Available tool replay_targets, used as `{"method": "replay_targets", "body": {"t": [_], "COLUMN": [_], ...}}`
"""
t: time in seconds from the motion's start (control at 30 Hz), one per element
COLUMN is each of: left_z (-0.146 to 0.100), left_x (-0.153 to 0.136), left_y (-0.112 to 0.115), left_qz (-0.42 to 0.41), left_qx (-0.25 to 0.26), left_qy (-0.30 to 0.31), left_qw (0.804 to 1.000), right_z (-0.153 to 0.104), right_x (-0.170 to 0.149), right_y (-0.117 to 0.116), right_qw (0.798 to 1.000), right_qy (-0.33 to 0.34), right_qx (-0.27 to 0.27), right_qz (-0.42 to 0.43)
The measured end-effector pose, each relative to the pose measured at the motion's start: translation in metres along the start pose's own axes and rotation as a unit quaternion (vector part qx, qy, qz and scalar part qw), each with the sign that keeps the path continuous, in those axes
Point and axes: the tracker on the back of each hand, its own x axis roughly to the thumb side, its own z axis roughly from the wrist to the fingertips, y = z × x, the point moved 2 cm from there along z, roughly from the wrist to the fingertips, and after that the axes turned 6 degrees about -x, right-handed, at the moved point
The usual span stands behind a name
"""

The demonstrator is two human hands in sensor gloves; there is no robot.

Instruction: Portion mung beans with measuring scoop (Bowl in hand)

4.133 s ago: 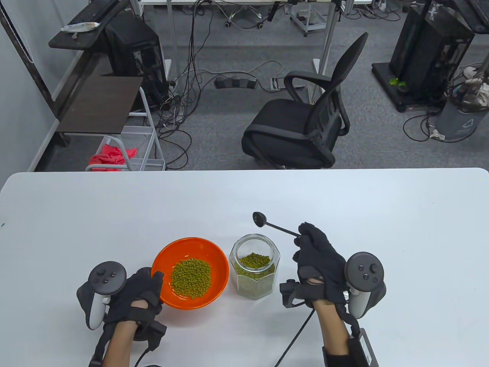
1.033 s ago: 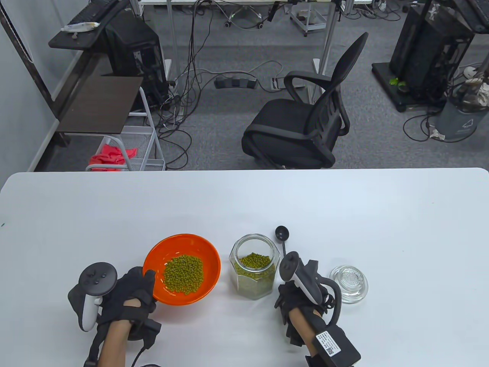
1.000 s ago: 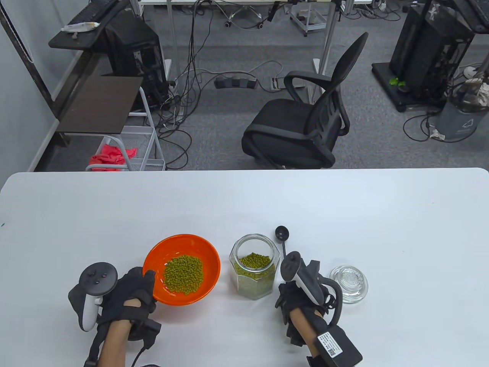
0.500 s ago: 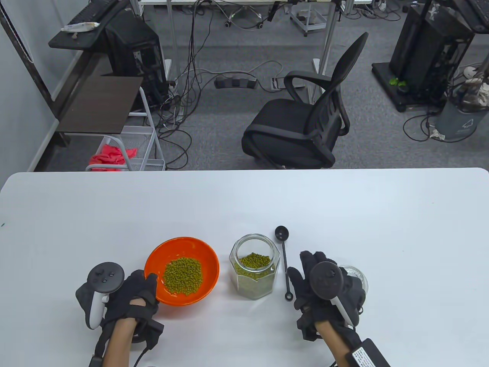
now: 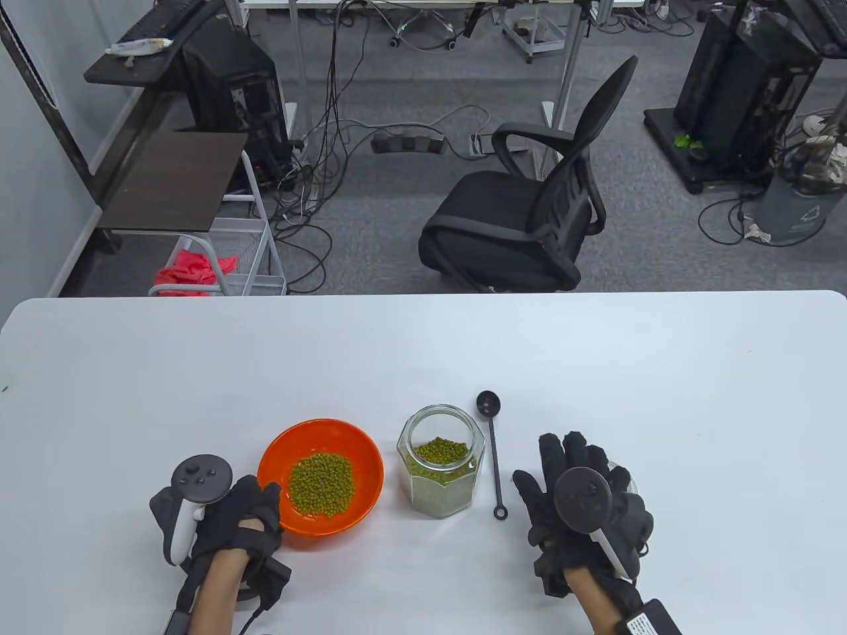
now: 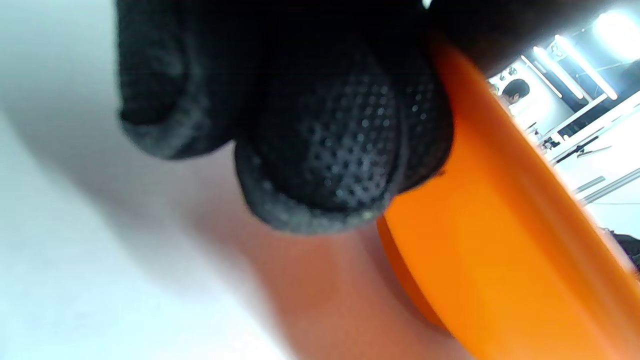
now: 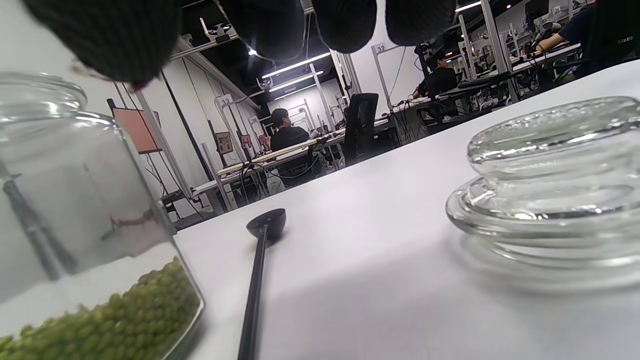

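Note:
An orange bowl with a heap of mung beans sits at the near left. My left hand grips its left rim, thumb over the edge. In the left wrist view my fingers press the bowl's outer wall. An open glass jar of mung beans stands right of the bowl. The black measuring scoop lies flat on the table beside the jar, touched by neither hand. My right hand is open with fingers spread, right of the scoop and empty.
The jar's glass lid lies on the table under my right hand and is mostly hidden in the table view. The right wrist view also shows the jar and the scoop. An office chair stands beyond the table's far edge.
My right hand laid the scoop on the table, let go, and moved right over the lid with fingers spread. My left hand drew the bowl slightly nearer and to the right.

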Motion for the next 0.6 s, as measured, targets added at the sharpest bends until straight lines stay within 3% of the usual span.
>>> {"method": "replay_targets", "body": {"t": [0.23, 0.6], "left_z": [0.0024, -0.0017], "left_x": [0.0003, 0.0038], "left_y": [0.0065, 0.0055], "left_qz": [0.009, 0.087], "left_qx": [-0.005, 0.035], "left_qy": [-0.012, -0.035], "left_qw": [1.000, 0.995], "right_z": [-0.0046, -0.0069], "right_x": [0.0061, 0.0104], "right_y": [0.0021, 0.0057], "right_qw": [1.000, 1.000], "right_qy": [0.010, 0.017], "right_qx": [-0.012, -0.009], "right_qz": [-0.017, -0.007]}}
